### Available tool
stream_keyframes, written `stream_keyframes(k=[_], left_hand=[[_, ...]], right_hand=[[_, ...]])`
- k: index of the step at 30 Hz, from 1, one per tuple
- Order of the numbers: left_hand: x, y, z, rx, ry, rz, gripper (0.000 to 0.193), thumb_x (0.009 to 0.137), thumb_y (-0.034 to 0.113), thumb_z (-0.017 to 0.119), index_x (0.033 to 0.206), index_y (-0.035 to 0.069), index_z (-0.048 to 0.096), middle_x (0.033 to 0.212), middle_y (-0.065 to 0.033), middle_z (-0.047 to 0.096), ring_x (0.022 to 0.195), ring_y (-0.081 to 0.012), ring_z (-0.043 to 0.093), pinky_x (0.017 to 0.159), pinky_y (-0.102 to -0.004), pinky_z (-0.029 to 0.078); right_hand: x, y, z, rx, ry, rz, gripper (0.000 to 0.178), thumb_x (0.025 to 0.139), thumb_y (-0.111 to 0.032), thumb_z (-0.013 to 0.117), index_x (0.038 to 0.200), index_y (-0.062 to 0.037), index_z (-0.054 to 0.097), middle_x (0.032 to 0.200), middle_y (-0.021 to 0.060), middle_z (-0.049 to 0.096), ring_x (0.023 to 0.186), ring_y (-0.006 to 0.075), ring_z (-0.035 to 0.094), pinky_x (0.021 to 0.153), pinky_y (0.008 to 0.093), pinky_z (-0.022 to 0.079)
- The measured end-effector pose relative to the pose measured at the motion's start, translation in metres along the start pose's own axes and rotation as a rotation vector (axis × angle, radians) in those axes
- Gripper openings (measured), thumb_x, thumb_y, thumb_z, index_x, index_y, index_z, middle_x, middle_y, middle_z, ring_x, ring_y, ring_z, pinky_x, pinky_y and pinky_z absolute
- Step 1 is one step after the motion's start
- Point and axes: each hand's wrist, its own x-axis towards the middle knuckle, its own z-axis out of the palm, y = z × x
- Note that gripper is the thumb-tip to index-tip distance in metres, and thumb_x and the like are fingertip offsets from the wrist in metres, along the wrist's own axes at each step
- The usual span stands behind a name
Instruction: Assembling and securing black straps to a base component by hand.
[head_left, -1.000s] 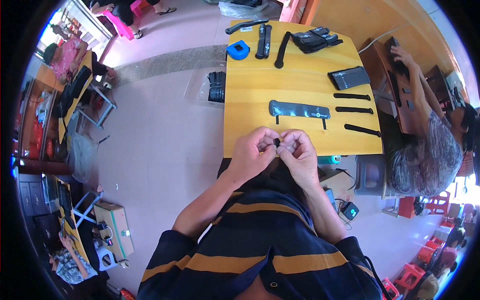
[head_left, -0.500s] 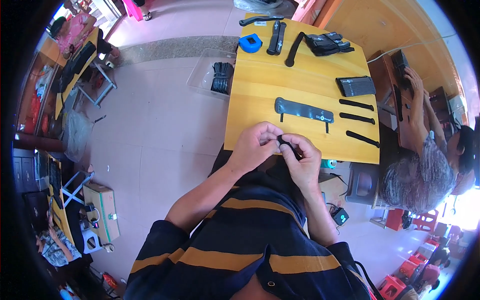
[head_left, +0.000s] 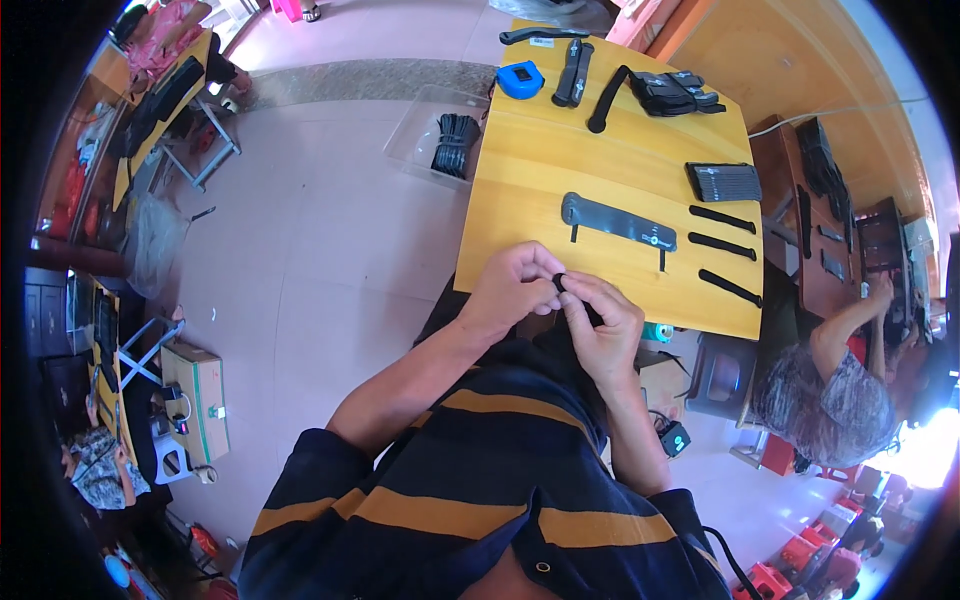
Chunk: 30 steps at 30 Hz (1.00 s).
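Note:
At the table's near edge, my left hand (head_left: 512,288) and my right hand (head_left: 606,330) meet, thumbs and fingers pinching a small black strap (head_left: 559,283) between them. Only a short looped end of the strap shows; the fingers cover the rest. Just beyond my hands lies a long dark grey strip (head_left: 620,223) with a rounded left end, and short black tabs stick out from its near side. To its right, black straps (head_left: 723,246) lie in a row, one below another. Behind them is a flat stack of dark strips (head_left: 724,183).
The yellow table (head_left: 525,160) carries a blue tape measure (head_left: 520,80), a dark bundle (head_left: 672,93) and more strips at its far end. A clear plastic bin (head_left: 408,135) with black strips stands left of it. At right, another person (head_left: 830,390) works at a brown table.
My hands keep their pinch on the black strap, with fingers shifting slightly. The view has moved a little, so the table sits further right. The person at right has lowered their arms.

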Motion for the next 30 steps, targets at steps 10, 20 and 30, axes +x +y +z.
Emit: stream_keyframes(k=[10,20,30], left_hand=[[0.002,-0.002,-0.01,-0.166,0.032,-0.133,0.014,0.089,0.003,0.066,0.103,0.004,0.065,0.089,-0.006,0.07,0.075,-0.0123,0.07,0.067,-0.026,0.06],[0.002,-0.012,-0.012,-0.216,-0.067,-0.042,0.014,0.096,0.01,0.068,0.108,0.004,0.064,0.095,-0.0078,0.071,0.082,-0.0138,0.071,0.073,-0.0271,0.06],[0.004,-0.005,-0.004,-0.208,-0.049,-0.048,0.015,0.092,0.005,0.067,0.107,0.006,0.064,0.092,-0.005,0.07,0.08,-0.0116,0.068,0.073,-0.0278,0.059]], right_hand=[[0.004,0.003,0.007,-0.027,-0.006,-0.031,0.015,0.087,0.002,0.074,0.101,0.0,0.076,0.101,0.0179,0.076,0.094,0.0277,0.075,0.082,0.0328,0.058],[0.005,0.003,0.001,0.061,0.003,0.02,0.014,0.086,0.004,0.072,0.1,0.0019,0.076,0.1,0.0174,0.076,0.094,0.0257,0.075,0.085,0.0337,0.057],[0.008,0.001,0.001,0.091,0.019,0.007,0.015,0.085,0.006,0.072,0.1,0.0016,0.076,0.1,0.0167,0.076,0.094,0.0246,0.075,0.084,0.0328,0.057]])
